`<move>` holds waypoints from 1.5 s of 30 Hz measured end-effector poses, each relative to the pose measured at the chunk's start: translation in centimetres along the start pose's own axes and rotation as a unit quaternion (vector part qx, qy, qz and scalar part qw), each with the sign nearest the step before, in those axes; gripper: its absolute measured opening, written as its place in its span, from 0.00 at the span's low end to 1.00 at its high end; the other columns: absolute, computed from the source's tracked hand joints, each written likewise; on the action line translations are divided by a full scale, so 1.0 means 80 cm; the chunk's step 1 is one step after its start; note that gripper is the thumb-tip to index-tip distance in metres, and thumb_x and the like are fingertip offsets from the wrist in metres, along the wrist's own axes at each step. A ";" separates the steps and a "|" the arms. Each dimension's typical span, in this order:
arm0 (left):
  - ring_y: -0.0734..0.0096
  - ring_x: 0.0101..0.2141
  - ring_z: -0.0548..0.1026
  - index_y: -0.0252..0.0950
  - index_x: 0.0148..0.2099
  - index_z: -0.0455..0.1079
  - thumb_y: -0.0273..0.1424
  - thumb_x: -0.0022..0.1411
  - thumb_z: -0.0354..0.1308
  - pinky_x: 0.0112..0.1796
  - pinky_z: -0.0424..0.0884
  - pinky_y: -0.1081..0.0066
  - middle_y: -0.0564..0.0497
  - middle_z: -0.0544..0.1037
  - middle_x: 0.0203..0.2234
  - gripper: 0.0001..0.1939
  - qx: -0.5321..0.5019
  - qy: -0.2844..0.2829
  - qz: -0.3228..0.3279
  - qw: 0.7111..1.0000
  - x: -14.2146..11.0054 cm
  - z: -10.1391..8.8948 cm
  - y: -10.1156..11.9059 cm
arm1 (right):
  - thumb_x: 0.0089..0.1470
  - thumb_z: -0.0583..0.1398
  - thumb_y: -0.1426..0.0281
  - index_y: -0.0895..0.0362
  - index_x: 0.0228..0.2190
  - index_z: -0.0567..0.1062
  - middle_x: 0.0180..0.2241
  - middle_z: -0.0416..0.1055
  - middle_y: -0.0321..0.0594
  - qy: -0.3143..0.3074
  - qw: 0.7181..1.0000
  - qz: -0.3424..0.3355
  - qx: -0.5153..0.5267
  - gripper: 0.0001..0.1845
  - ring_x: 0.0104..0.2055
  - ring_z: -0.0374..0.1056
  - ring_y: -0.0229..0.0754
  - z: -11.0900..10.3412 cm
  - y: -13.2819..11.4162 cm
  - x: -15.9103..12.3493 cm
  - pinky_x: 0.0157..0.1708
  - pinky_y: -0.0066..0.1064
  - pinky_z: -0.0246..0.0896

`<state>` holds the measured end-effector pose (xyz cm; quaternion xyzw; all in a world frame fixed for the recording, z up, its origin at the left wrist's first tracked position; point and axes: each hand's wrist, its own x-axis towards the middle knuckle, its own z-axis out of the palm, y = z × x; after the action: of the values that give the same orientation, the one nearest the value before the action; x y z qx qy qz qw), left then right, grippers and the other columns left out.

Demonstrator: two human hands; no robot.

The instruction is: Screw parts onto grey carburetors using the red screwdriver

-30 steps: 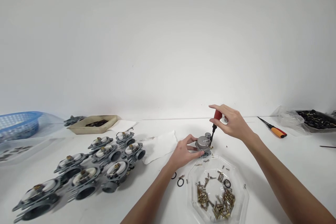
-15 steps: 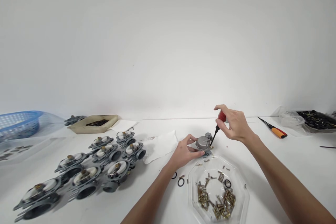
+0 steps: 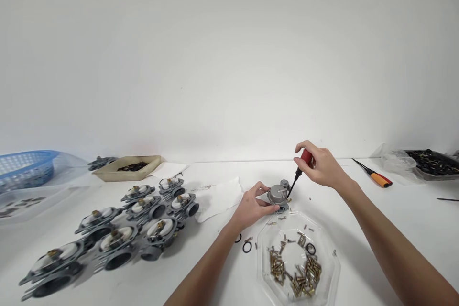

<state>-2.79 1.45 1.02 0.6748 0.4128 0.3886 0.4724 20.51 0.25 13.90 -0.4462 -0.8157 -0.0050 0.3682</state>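
Hands: left hand (image 3: 251, 210) curls around the grey carburetor (image 3: 277, 194), fingertips on its near side; right hand (image 3: 322, 167) pinches a red-handled screwdriver (image 3: 306, 156) between thumb and fingers.

Carburetor: held just above the bench (image 3: 201, 277), centre right of the frame, with the screwdriver's black shaft tilted down to its right edge.

Change: against the previous frame, the right hand sits slightly further right and the handle leans a little more that way; the left hand and carburetor barely differ.

Below: a clear octagonal plastic tray (image 3: 258, 263) holds brass screws (image 3: 294, 270); black O-rings (image 3: 247, 247) lie beside it.

Left: grey carburetors (image 3: 159, 230) lie grouped beside a white cloth (image 3: 218, 199); a blue basket (image 3: 25, 169) and beige tray (image 3: 154, 159) sit beyond.

Upper right: an orange-handled screwdriver (image 3: 376, 180) lies near a tray of black parts (image 3: 430, 162).
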 end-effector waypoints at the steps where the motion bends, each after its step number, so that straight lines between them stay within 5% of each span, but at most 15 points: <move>1: 0.60 0.32 0.83 0.41 0.39 0.58 0.43 0.47 0.72 0.34 0.75 0.65 0.47 0.80 0.48 0.27 0.002 0.000 0.000 1.000 0.000 0.000 0.000 | 0.60 0.57 0.66 0.51 0.42 0.67 0.24 0.72 0.31 -0.017 1.000 -0.007 0.015 0.08 0.24 0.65 0.38 -0.001 0.001 0.000 0.27 0.28 0.55; 7: 0.58 0.34 0.83 0.41 0.40 0.59 0.46 0.46 0.72 0.36 0.76 0.65 0.46 0.79 0.49 0.28 0.008 -0.001 -0.003 1.000 0.000 0.000 0.001 | 0.59 0.60 0.62 0.50 0.43 0.67 0.27 0.72 0.31 -0.048 0.999 0.006 0.020 0.11 0.23 0.62 0.36 -0.008 0.005 0.000 0.26 0.28 0.56; 18: 0.58 0.34 0.83 0.41 0.40 0.59 0.44 0.47 0.72 0.35 0.76 0.66 0.46 0.80 0.48 0.27 -0.002 -0.010 -0.006 1.000 0.000 -0.002 -0.001 | 0.58 0.60 0.64 0.52 0.38 0.67 0.23 0.64 0.30 0.044 0.992 -0.027 0.118 0.08 0.21 0.57 0.34 -0.014 0.007 -0.002 0.21 0.27 0.54; 27: 0.65 0.29 0.81 0.40 0.39 0.59 0.45 0.48 0.70 0.31 0.72 0.70 0.49 0.78 0.48 0.26 0.038 -0.002 0.003 0.999 -0.002 -0.003 0.004 | 0.57 0.62 0.64 0.54 0.33 0.68 0.23 0.65 0.31 -0.206 0.966 -0.038 0.152 0.08 0.25 0.58 0.35 0.006 -0.004 -0.005 0.24 0.26 0.54; 36: 0.79 0.20 0.71 0.40 0.39 0.59 0.44 0.50 0.69 0.23 0.63 0.75 0.54 0.77 0.40 0.24 0.065 -0.002 0.024 0.998 -0.001 -0.003 0.003 | 0.57 0.62 0.66 0.53 0.32 0.68 0.22 0.66 0.30 -0.245 0.960 -0.037 0.129 0.07 0.23 0.59 0.35 0.035 -0.005 -0.010 0.24 0.26 0.52; 45: 0.70 0.24 0.78 0.40 0.41 0.63 0.46 0.48 0.70 0.26 0.68 0.72 0.51 0.79 0.41 0.26 0.057 0.000 0.022 0.998 0.000 -0.003 0.002 | 0.57 0.62 0.64 0.53 0.33 0.69 0.23 0.64 0.30 -0.247 0.959 -0.027 0.136 0.07 0.23 0.57 0.35 0.031 -0.002 -0.008 0.23 0.26 0.52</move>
<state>-3.01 1.47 1.24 0.7099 0.4192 0.3746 0.4242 19.18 0.52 11.75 -0.3574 -0.8858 0.2067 0.2121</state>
